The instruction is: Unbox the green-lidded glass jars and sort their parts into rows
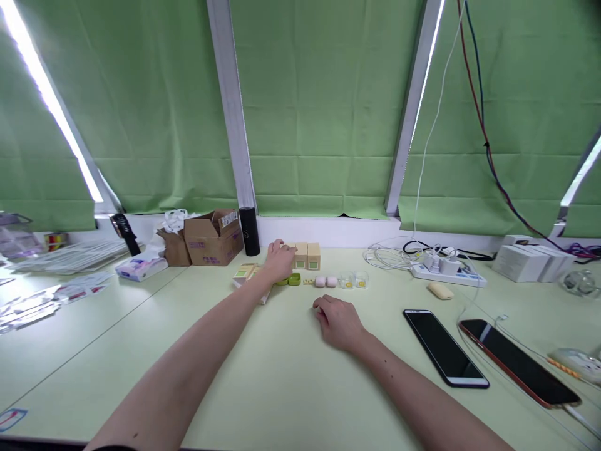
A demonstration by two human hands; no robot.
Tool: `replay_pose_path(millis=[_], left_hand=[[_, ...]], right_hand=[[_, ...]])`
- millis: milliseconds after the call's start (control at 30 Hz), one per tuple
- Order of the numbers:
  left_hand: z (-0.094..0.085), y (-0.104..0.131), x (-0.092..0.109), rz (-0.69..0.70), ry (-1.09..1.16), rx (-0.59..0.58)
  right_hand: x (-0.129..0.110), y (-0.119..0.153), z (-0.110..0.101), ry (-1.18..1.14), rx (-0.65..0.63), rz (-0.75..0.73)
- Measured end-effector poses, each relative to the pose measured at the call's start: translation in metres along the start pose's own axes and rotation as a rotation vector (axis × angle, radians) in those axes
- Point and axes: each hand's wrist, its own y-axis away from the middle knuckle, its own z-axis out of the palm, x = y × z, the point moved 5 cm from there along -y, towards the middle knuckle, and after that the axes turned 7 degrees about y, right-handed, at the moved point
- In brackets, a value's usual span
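My left hand (280, 260) reaches to the back of the table, its fingers bent over a small tan box at the left end of a short row; the hand mostly hides that box. Beside it stand more small tan boxes (313, 257) with pale green labels. In front of these is a line of small items: green cases (294, 279), tiny yellowish pieces (308, 282), pink rounded cases (325, 282) and clear cases with yellow centres (354, 280). Flat packages (245, 273) lie partly behind my left wrist. My right hand (339, 322) rests on the table, fingers curled, nothing visible in them.
A cardboard carton (213, 241) and a black cylinder (249, 232) stand at the back left. On the right lie a power strip (451, 274) with tangled cables, two phones (444, 344) and white boxes (521, 262). Tissues (141, 268) and papers are at left.
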Motion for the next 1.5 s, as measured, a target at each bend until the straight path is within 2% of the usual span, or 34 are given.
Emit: replay_pose_path(millis=[200,433,667,1000,1167,1300,1400,1467,1500], left_hand=[[0.022,-0.021,0.028,0.007,-0.017,-0.015],[0.036,-0.033,0.041,0.003,-0.059,-0.033],[0.042,-0.034,0.05,0.031,-0.055,-0.015],[0.042,-0.04,0.057,0.039,0.103,0.004],[0.03,-0.044,0.06,0.015,0.231,0.056],[0.007,-0.04,0.064,0.026,0.381,0.117],[-0.017,-0.024,0.064,0.037,0.496,0.175],[-0.03,-0.004,0.065,0.07,0.573,0.189],[-0.036,0.008,0.065,0.106,0.681,0.192]], right_hand=[[0.002,0.002,-0.002,-0.047,0.0,-0.027],[0.002,0.002,-0.003,-0.043,-0.035,-0.022],[0.002,0.001,-0.004,-0.042,-0.058,-0.02],[0.002,0.0,-0.003,-0.024,-0.048,-0.029],[0.002,0.002,-0.005,-0.046,-0.036,-0.024],[0.004,0.003,-0.01,-0.068,-0.005,-0.024],[0.012,0.003,-0.015,-0.07,0.03,-0.003],[0.02,0.002,-0.018,-0.06,0.044,0.044],[0.024,0.001,-0.019,-0.051,0.046,0.075]])
